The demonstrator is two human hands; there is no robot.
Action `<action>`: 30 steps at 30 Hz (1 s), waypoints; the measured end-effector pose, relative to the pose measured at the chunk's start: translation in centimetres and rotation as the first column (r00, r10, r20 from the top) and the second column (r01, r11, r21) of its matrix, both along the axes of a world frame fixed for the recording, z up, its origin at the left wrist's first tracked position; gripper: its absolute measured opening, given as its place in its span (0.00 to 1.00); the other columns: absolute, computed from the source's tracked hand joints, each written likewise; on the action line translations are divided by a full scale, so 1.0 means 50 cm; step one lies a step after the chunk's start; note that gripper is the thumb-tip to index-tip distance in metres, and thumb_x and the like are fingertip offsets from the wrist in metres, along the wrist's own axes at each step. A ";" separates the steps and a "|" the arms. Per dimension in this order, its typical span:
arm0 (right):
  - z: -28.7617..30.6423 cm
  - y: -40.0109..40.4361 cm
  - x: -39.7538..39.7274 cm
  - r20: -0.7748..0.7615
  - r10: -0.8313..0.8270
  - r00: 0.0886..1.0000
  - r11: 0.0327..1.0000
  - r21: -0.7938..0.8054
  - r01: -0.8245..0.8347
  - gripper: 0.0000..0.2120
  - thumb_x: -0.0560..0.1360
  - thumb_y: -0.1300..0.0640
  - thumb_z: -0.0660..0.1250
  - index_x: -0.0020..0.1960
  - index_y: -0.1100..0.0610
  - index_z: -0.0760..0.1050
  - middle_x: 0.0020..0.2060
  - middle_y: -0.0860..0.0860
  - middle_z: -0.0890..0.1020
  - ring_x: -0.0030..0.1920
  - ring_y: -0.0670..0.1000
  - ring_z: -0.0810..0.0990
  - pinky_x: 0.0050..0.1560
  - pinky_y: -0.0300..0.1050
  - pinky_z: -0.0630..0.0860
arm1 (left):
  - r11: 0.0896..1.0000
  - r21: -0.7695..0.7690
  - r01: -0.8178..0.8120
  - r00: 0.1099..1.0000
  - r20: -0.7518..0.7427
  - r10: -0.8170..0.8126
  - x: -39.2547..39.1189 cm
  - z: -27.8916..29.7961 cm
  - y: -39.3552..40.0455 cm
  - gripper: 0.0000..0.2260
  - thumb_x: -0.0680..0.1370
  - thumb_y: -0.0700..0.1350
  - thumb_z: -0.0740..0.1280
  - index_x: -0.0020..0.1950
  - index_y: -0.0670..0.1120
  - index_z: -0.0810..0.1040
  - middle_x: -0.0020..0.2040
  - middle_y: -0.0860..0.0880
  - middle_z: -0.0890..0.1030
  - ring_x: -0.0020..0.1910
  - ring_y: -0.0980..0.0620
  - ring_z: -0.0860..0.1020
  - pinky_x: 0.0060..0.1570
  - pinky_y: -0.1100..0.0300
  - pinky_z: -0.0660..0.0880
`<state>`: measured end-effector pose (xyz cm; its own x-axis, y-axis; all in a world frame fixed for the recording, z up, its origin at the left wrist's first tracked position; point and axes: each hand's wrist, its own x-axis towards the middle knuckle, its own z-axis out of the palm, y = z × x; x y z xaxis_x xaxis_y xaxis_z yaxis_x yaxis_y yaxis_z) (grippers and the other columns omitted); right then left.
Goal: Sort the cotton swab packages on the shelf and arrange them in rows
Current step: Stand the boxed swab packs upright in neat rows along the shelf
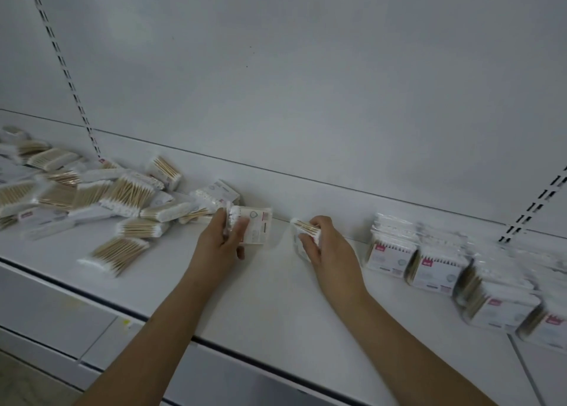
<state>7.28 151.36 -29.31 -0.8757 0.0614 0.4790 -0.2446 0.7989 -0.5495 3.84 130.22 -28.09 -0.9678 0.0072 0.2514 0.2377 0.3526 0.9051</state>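
Your left hand (222, 237) has its fingers curled round one cotton swab package (253, 226) held upright near the back of the shelf (270, 298), and your right hand (322, 243) grips a second package (302, 230) just beside it. You have bare white shelf between and in front of both hands out to the front edge, with the loose heap of packages (92, 197) on your left and the standing rows (445, 264) on your right. Labels on the rows show a small red tag, but the writing is too blurred to read.
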 end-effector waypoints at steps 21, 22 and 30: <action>0.196 0.348 0.197 0.103 -0.160 0.982 0.951 0.284 0.125 0.13 0.78 0.52 0.68 0.61 0.49 0.72 0.53 0.44 0.79 0.52 0.48 0.78 0.51 0.46 0.72 | 0.915 -0.104 0.389 0.913 -0.092 -0.398 0.078 0.013 0.301 0.11 0.75 0.46 0.73 0.54 0.53 0.75 0.41 0.55 0.80 0.40 0.58 0.77 0.36 0.72 0.70; 0.180 0.358 0.195 0.115 -0.171 0.979 0.934 0.335 0.124 0.14 0.77 0.51 0.69 0.61 0.50 0.73 0.53 0.45 0.79 0.52 0.49 0.77 0.51 0.45 0.70 | 0.918 -0.111 0.381 0.918 -0.072 -0.390 0.077 0.010 0.320 0.12 0.74 0.46 0.74 0.54 0.52 0.75 0.41 0.54 0.80 0.38 0.59 0.77 0.36 0.72 0.70; 0.110 0.406 0.183 0.120 -0.229 0.966 0.857 0.495 0.142 0.20 0.73 0.42 0.70 0.62 0.49 0.73 0.58 0.44 0.73 0.59 0.50 0.70 0.58 0.41 0.59 | 0.936 -0.167 0.310 0.949 0.107 -0.295 0.080 -0.010 0.392 0.22 0.72 0.48 0.77 0.58 0.49 0.68 0.45 0.50 0.79 0.40 0.54 0.79 0.35 0.71 0.70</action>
<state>16.43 171.66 -23.78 -0.9408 0.0323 0.3375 -0.0041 0.9943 -0.1067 7.85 149.81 -28.58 -0.9294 0.3409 0.1414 0.2889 0.4337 0.8535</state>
